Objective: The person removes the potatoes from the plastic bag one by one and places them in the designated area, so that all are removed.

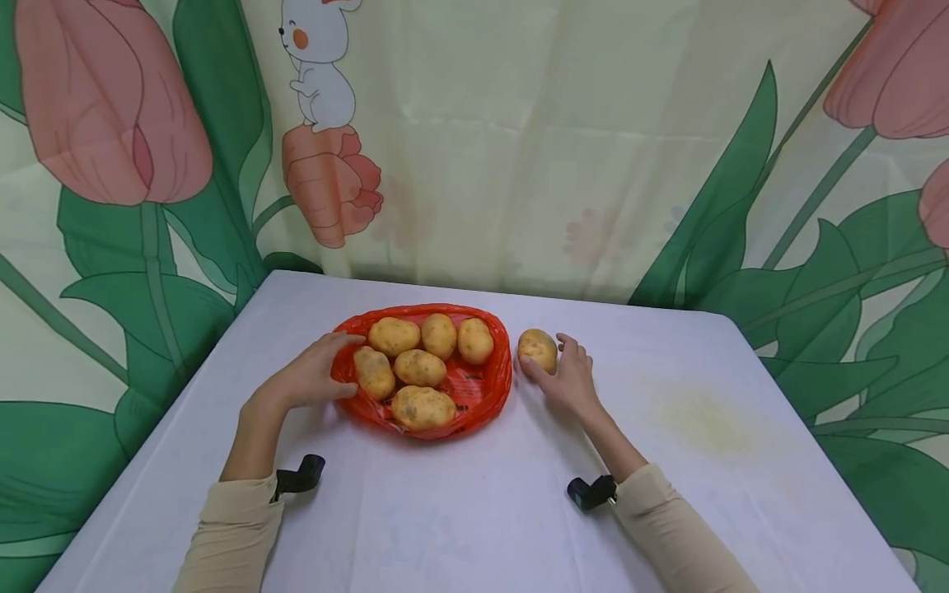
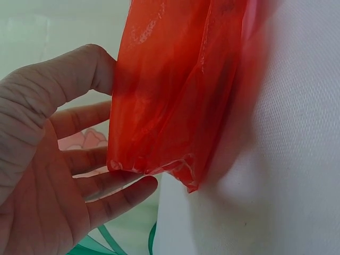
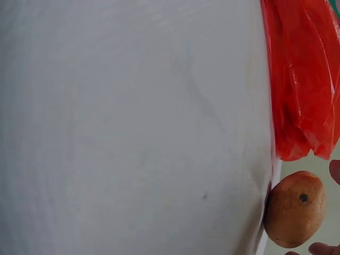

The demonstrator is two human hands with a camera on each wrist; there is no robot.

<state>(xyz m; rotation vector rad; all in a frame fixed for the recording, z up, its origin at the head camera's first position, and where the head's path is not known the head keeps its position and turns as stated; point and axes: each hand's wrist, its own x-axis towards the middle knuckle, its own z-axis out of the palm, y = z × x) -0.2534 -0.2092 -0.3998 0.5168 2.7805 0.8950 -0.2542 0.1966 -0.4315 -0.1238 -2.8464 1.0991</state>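
A rolled-down red plastic bag (image 1: 483, 422) on the table holds several potatoes (image 1: 421, 368). At its left end is my left hand (image 1: 315, 371), thumb and fingers spread wide, the tips at the rim. In the left wrist view the red plastic (image 2: 159, 95) hides some of those fingertips. Just right of the bag, a single potato (image 1: 539, 347) lies on the table. Around it my right hand (image 1: 567, 380) reaches, thumb at the near side and fingers along the right. In the right wrist view, gaps show between this potato (image 3: 295, 210) and the visible fingertips (image 3: 324, 248).
A white cloth covers the table (image 1: 460, 519), with a faint yellowish stain (image 1: 704, 424) at the right. Behind the table hangs a curtain (image 1: 519, 165) printed with tulips and a rabbit. A small black camera (image 1: 591, 492) sits at the right wrist, another (image 1: 302, 475) at the left.
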